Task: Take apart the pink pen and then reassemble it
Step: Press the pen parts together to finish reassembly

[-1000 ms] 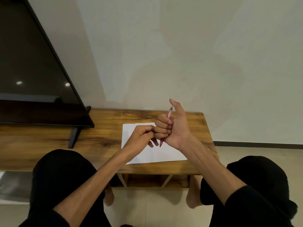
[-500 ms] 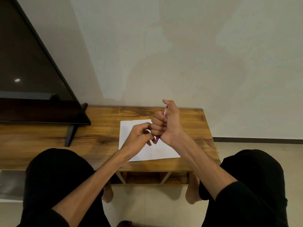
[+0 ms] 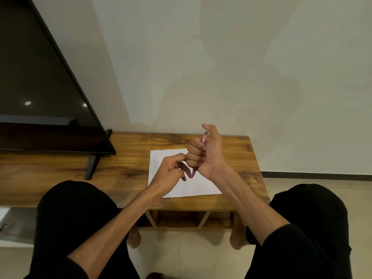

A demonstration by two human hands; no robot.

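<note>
The pink pen (image 3: pixel 204 138) stands almost upright in my right hand (image 3: pixel 205 154), fingers wrapped round its barrel, thumb raised beside its top end. Its dark pink tip (image 3: pixel 193 171) pokes out below the fist, pointing down over a white sheet of paper (image 3: pixel 193 187). My left hand (image 3: pixel 173 171) is just left of the tip, fingers loosely curled, fingertips close to the tip. Whether those fingers touch the tip or hold a small part is hidden.
The paper lies on a low wooden table (image 3: pixel 128 168). A large black TV (image 3: pixel 40 93) on a stand (image 3: pixel 92 167) fills the table's left side. My knees in black trousers (image 3: pixel 74 214) are in front, and the table's right edge (image 3: pixel 259 174) is near my right arm.
My right thumb has risen off the pen's top again. My left hand's fingers have loosened and spread a little beside the pen tip.
</note>
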